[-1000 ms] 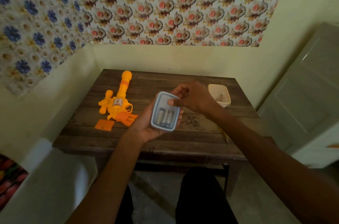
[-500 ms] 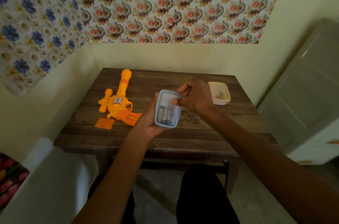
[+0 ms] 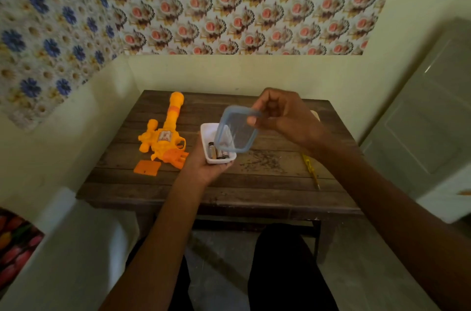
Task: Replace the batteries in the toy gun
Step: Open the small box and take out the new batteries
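Since left hand (image 3: 209,168) cups the tub (image 3: 204,138) of batteries (image 3: 217,154), right hand (image 3: 285,117) pinches lid (image 3: 237,133) tilted clear toward 2 o'clock for access.

Toy gun (image 3: 165,137) lies left on table (image 3: 254,183), battery cover (image 3: 147,166) before it, screwdriver (image 3: 311,170) right; batteries (image 3: 216,154) lie in container (image 3: 206,132), lid (image 3: 237,132) above

A home room is showing: flowered wallpaper (image 3: 229,5) is covering the far and left walls, a worn wooden table (image 3: 254,183) is sitting in their corner, a grey panelled door (image 3: 428,119) standing right.
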Demonstrator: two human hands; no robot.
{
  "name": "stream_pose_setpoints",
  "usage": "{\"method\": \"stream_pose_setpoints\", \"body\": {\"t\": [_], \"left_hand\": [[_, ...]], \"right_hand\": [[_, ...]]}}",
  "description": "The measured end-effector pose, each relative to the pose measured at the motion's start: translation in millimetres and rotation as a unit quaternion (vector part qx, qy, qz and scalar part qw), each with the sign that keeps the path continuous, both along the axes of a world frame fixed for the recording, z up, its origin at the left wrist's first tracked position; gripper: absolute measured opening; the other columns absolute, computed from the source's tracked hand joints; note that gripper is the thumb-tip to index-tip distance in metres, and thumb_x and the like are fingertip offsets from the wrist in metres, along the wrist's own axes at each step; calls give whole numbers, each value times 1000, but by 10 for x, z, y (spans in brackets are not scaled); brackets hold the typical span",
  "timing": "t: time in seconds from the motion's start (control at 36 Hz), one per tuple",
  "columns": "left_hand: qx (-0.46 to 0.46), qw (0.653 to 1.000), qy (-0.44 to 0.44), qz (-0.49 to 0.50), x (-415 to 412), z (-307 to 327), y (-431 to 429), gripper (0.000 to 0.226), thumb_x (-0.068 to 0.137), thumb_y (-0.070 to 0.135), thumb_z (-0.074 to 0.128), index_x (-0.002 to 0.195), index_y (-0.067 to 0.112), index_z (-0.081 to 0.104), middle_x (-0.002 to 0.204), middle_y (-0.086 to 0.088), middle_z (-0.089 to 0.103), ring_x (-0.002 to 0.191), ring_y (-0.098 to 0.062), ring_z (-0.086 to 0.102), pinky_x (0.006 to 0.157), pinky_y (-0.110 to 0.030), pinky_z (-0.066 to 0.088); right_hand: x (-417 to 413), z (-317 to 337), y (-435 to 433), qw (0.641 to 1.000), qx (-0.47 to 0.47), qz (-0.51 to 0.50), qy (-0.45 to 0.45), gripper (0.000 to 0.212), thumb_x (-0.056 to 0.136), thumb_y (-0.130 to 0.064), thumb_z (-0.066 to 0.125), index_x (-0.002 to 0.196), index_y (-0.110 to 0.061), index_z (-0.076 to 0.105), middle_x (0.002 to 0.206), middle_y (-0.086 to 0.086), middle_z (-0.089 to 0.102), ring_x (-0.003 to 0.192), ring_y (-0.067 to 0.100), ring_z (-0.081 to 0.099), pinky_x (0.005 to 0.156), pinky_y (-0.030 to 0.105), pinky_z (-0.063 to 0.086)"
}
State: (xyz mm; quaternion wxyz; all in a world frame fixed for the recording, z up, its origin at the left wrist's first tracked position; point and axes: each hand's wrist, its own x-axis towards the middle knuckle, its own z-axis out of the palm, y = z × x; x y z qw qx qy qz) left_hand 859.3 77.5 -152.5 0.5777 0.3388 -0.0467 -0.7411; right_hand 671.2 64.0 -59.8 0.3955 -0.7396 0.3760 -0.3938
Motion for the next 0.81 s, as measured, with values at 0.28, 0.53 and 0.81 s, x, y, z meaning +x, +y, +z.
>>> {"method": "stream_pose_setpoints", "body": {"t": [0.28,0.53,0.81], "left_hand": [[-6,998,-33,43,166,-146,98,23,98,31,51,96,14,65,90,-11,69,91,-25,62,72,-45,56],[-19,998,-56,-1,193,-79,84,23,100,24,47,100,12,67,95,-12,71,96,-27,63,76,-49,55],[-3,993,-97,60,146,-140,-111,45,100,44,41,128,12,56,114,-16,65,100,-28,62,78,-48,49]], "right_hand": [[-142,-790,-247,950,-68,-223,207,16,75,-10,74,74,-23,64,73,-9,65,71,7,63,59,13,46],[141,-1412,-510,913,-79,-124,381,17,79,-12,70,89,-19,58,120,9,57,111,27,55,90,40,52],[608,-1082,-313,968,171,-183,30,20,97,-26,49,99,-15,66,101,5,69,85,13,64,74,27,53]]}}
